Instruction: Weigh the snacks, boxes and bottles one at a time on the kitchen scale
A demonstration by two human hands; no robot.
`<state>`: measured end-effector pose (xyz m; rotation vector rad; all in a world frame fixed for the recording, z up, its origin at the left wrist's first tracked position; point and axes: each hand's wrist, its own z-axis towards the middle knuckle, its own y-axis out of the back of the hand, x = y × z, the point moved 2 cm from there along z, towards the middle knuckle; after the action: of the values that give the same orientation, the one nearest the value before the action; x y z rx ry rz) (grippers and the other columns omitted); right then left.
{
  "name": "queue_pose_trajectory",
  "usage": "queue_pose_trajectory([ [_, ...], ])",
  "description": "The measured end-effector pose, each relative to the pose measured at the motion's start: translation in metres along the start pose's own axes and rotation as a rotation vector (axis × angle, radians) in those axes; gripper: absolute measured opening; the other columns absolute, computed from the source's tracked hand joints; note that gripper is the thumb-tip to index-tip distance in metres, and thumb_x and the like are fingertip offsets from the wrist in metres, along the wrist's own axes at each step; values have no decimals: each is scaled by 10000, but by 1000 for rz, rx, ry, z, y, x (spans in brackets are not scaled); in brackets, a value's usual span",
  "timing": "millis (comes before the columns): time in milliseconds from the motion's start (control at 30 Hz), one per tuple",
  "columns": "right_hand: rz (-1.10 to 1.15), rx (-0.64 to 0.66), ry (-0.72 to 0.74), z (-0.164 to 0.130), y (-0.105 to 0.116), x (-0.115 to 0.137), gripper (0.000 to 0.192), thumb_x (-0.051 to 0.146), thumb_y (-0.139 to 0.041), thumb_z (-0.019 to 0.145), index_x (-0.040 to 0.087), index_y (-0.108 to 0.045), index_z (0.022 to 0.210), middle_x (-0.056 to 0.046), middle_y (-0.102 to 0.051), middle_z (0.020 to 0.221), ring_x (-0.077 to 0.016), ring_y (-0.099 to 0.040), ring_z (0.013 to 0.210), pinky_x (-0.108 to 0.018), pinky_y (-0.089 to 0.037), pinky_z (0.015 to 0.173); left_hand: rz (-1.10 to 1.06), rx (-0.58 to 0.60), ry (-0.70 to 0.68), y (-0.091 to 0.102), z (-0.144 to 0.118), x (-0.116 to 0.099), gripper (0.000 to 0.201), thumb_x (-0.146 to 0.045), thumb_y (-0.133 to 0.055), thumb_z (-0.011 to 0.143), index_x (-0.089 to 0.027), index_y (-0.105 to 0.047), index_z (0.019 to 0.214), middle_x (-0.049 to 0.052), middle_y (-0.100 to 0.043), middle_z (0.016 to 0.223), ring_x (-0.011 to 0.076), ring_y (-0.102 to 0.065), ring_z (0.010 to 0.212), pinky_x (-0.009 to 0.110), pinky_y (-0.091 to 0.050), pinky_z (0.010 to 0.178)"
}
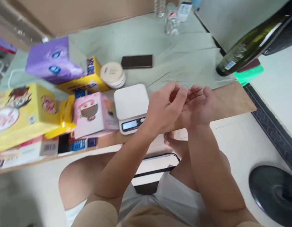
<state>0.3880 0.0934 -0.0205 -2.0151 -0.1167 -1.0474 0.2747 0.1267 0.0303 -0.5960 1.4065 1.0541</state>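
My left hand (165,105) is curled with thumb and fingertips drawn together just above the edge of my right palm. Whether something small sits between those fingertips is hidden. My right hand (198,107) is turned palm up with its fingers loosely bent, and I see nothing resting on the palm. Both hands are over the front edge of the table, close together. Left of them stands a white kitchen scale (131,102) with a lit display and nothing on its plate. A pink box (89,115) with a cartoon figure touches the scale's left side.
Left lie a yellow box (15,113), a purple tissue pack (53,60) and a round white tub (113,75). Behind the scale is a black phone (137,61). Clear plastic bottles (172,22) are at the back; a green glass bottle (245,47) leans at right.
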Motion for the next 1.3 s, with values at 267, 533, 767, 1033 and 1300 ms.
queue_pose_trajectory([
  [267, 439, -335, -102, 20, 27, 39, 252, 456, -413, 890, 217, -427, 810, 43, -390, 709, -71, -418, 553, -182, -406, 501, 222, 95, 20, -125, 144, 5, 256, -288, -757, 899, -226, -509, 919, 81, -690, 1184, 202, -654, 1144, 343, -508, 1027],
  [533, 608, -603, -158, 22, 46, 74, 217, 433, -426, 863, 222, -459, 901, 4, -450, 828, -94, -487, 641, -198, -440, 534, 166, 200, -38, -205, 226, 57, 772, -682, -904, 647, -331, -508, 1210, -20, -590, 1424, 208, -523, 1358, 388, -477, 1119],
  [767, 656, -633, -160, 19, 56, 84, 214, 429, -441, 862, 227, -478, 920, -5, -460, 844, -109, -505, 673, -223, -444, 560, 168, 68, -72, -225, 221, 48, 646, -352, -937, 738, -295, -417, 1117, 31, -658, 1280, 182, -640, 1173, 353, -528, 1015],
  [1033, 602, -573, -148, 13, 54, 78, 215, 431, -402, 907, 228, -454, 951, -6, -450, 872, -110, -508, 702, -234, -440, 599, 109, 63, -50, -206, 184, 47, 681, -305, -967, 661, -269, -448, 1100, 38, -679, 1227, 210, -644, 1110, 385, -529, 985],
  [1300, 493, -390, -145, 7, 36, 58, 203, 421, -480, 860, 224, -485, 908, -19, -456, 872, -115, -513, 718, -236, -444, 598, -34, 85, 88, -147, 145, 38, 589, -351, -966, 644, -220, -547, 1036, 43, -687, 1064, 244, -681, 1024, 408, -551, 890],
])
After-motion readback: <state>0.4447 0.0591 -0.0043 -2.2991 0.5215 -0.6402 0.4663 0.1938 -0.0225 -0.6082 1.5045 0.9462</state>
